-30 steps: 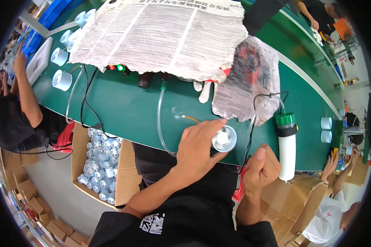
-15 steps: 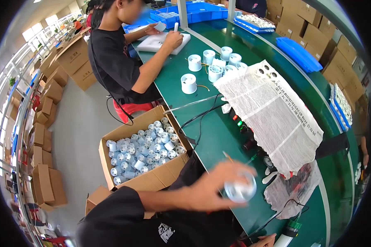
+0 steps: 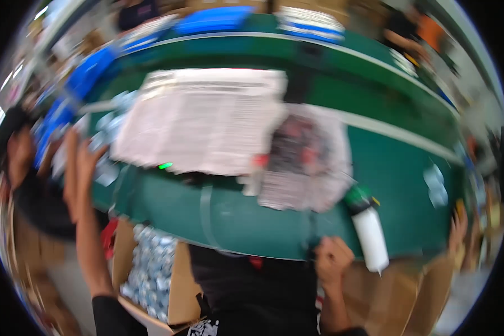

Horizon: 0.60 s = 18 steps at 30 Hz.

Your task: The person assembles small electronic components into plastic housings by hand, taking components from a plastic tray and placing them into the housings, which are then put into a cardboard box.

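Note:
My left hand (image 3: 83, 165) reaches out over the left end of the green table, smeared by motion. Its fingers look stretched and apart, and no held thing can be made out. Just beyond the fingertips are pale blue cylindrical cups (image 3: 111, 124), also blurred. A small whitish piece (image 3: 106, 171) lies beside the hand. My right hand (image 3: 333, 257) is curled closed at the table's front edge; whatever is inside it is hidden, though something dark shows at its left side. To its right lies a white tube-shaped bottle (image 3: 371, 238) with a green cap.
A printed paper sheet (image 3: 201, 120) covers the middle of the green table (image 3: 246, 224), with a green light under its edge. Crumpled plastic (image 3: 305, 162) lies beside it. Below left, a carton (image 3: 182, 280) holds many cups. A co-worker (image 3: 45, 201) sits at far left.
The view has swung to the right. My left hand, which held a clear pale cup over the table, is now out by the cups at the left. My right hand stays near the bottle.

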Tool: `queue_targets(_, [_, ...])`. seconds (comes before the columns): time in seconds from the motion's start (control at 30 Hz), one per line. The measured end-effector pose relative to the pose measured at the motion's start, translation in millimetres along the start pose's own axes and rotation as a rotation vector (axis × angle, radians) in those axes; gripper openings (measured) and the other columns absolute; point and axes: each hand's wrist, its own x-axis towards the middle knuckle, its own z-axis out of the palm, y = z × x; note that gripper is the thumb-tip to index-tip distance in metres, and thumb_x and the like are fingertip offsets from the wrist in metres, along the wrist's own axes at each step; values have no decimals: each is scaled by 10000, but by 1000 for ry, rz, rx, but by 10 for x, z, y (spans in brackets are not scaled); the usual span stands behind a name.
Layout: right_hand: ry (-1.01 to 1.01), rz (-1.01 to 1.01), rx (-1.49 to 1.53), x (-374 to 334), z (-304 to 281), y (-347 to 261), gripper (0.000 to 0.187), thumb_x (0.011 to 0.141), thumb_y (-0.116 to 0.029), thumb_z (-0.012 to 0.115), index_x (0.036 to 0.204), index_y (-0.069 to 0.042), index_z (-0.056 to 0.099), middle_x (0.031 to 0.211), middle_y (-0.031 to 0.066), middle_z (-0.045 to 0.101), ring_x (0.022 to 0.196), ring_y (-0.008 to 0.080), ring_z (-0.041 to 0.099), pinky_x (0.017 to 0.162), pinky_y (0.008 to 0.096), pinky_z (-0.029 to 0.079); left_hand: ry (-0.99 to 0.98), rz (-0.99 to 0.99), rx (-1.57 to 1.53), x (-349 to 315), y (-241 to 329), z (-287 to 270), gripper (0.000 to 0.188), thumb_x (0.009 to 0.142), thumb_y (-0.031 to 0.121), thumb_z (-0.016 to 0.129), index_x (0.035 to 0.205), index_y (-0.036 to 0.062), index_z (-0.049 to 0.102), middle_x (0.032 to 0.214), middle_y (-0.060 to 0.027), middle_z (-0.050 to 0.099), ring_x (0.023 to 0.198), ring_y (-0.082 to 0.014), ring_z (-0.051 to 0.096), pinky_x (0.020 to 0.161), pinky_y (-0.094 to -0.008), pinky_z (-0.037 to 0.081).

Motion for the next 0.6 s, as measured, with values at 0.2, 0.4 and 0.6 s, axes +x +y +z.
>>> queue_targets(0.2, [-100,-53,163,160,-292,-188,287,799,-38,718,601,-52,511,598,85,431,482,246,445,441,367,353,1,140,-149,581,-1308,510,545,823,310,746,1231,4,552,1173,-190,618,1112,-321,581,936,-401,455])
queue_targets(0.4, [222,283,-263,1526,-1405,-60,275,923,-252,606,888,16,659,735,142,642,635,236,604,596,329,466,405,285,84,-119,-687,-52,352,937,239,630,1190,-3,591,1190,-198,607,1128,-325,560,976,-386,413])
queue_targets(0.6, [275,787,-1040,2432,-2328,2245,518,818,-443,605,1124,-30,664,1198,212,645,1130,395,603,976,487,455,180,389,-819,-2366,2005,-141,90,827,26,592,916,21,604,1034,-140,608,968,-283,561,879,-386,441])
